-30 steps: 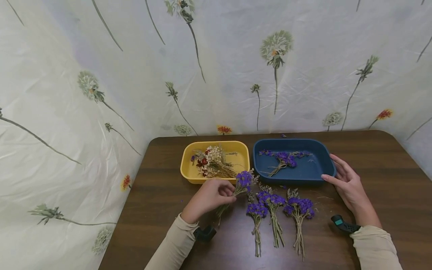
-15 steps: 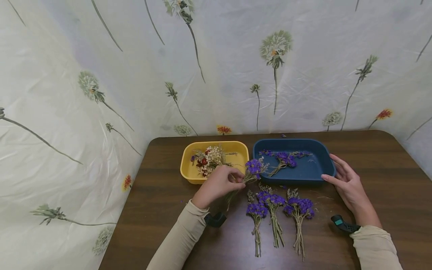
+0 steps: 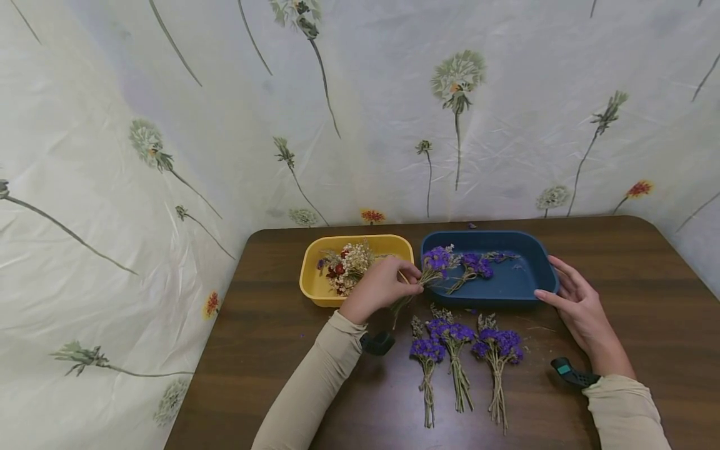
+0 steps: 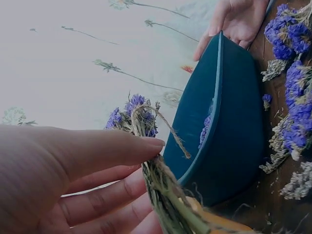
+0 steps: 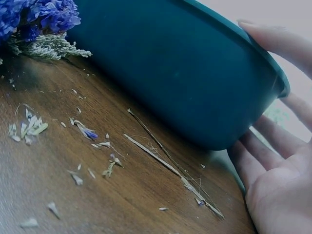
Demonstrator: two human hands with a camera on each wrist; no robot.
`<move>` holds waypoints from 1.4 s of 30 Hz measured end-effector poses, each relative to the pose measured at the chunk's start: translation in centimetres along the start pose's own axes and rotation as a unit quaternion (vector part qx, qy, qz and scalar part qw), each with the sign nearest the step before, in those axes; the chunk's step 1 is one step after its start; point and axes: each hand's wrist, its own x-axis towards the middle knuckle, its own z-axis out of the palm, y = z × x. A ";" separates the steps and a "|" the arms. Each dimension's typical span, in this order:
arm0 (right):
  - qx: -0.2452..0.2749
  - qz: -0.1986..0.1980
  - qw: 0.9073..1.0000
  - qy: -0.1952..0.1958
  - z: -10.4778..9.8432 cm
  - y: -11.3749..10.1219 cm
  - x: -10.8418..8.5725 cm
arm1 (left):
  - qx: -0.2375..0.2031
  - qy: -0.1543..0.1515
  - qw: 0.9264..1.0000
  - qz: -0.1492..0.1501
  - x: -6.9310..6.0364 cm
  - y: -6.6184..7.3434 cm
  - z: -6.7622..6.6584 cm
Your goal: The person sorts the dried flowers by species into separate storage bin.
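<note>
Over the last second the left hand (image 3: 382, 284) has swung rightward and a little farther from the person, carrying a purple flower bunch (image 3: 437, 261) from in front of the yellow tray (image 3: 320, 301) to the near left corner of the blue tray (image 3: 523, 281). The purple heads now show against the inside of the blue tray, while the stems trail back past its near side — so the carry has, it seems, spanned the gap between the two trays, yet the bunch is in hand and not set down. The left fingers pinch its stems, thumb on one side and fingers behind; in the left wrist view a loose end of twine (image 4: 175, 139) sticks out above the thumb. The right hand (image 3: 579, 306) has stayed where it was at the right end of the blue tray, its fingers spread wide around the corner and the thumb on the rim, which probably helps keep the tray steady. Inside the blue tray the other purple sprigs (image 3: 478, 265) lie as they did, as do three tied bunches (image 3: 457, 334) on the tabletop (image 3: 635, 287) in front of it — those are untouched. The white-and-red flowers (image 3: 351, 262) remain in the yellow tray, now partly hidden by the left hand.
</note>
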 end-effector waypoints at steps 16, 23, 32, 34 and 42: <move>0.001 0.008 1.000 0.004 0.1 -0.1 0.0 | 0.014 -0.012 1.000 0.000 4.3 1.8 0.9; -0.011 0.012 1.000 0.009 0.1 -0.1 -0.1 | 0.068 -0.002 0.998 0.013 6.0 2.9 1.7; -0.016 0.020 1.000 0.018 0.2 -0.2 -0.1 | 0.113 0.001 0.994 0.006 8.1 4.4 2.7; -0.024 0.027 0.999 0.025 0.3 -0.3 0.0 | 0.118 0.003 0.993 0.004 8.6 4.7 3.0; -0.012 0.017 1.000 0.014 0.1 -0.2 0.0 | 0.149 -0.007 0.989 -0.006 9.7 4.9 4.7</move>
